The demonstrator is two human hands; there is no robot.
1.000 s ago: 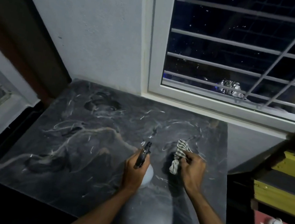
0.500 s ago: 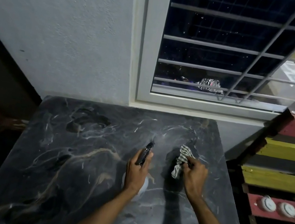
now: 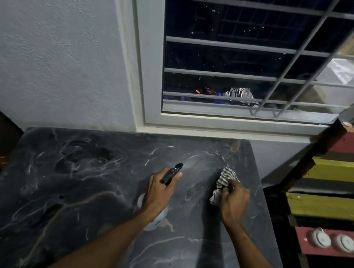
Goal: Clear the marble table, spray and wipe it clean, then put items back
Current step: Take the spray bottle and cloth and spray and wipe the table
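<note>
Spray step. Left hand (image 3: 159, 189) is wrapped around the spray bottle (image 3: 169, 176), black nozzle aimed forward at the far right part of the marble table (image 3: 70, 197); the bottle's pale body shows below the wrist. Right hand (image 3: 233, 203) is closed on the striped cloth (image 3: 223, 184), bunched and held just above the slab, near the nozzle's line of fire. Faint mist seems to hang ahead of the nozzle, hard to confirm. Table top looks cleared; cups and greens sit on the painted shelf (image 3: 335, 206) to the right.

To do it well, my take: keep the nozzle low and angled down so mist lands on stone, not on the wall or window. Spread short bursts across all zones, left side too. Keep the cloth clear of the spray, then wipe in overlapping passes from the far edge towards the body.
</note>
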